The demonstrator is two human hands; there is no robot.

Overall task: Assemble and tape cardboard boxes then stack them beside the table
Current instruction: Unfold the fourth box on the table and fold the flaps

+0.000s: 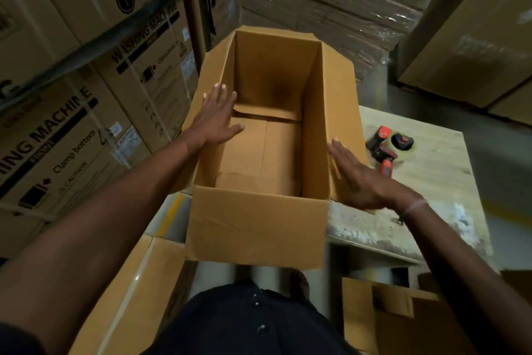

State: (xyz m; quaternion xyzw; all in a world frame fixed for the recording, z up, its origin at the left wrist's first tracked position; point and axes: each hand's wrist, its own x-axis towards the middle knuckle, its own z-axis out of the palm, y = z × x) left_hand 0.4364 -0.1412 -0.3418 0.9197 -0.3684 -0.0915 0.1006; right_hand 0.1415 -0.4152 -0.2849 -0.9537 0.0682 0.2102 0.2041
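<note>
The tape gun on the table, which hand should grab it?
Right. The right hand lies by the box's right flap, close to the tape gun; the left hand is across the box.

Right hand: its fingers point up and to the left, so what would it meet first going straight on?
The right hand lies flat by the open box, at its right flap. Straight on, it would likely meet that flap or the wall behind it first, not the tape dispenser. Depth is unclear.

Warehouse: stacked washing-machine cartons (86, 101), shrink-wrapped pallets (331, 3).
</note>
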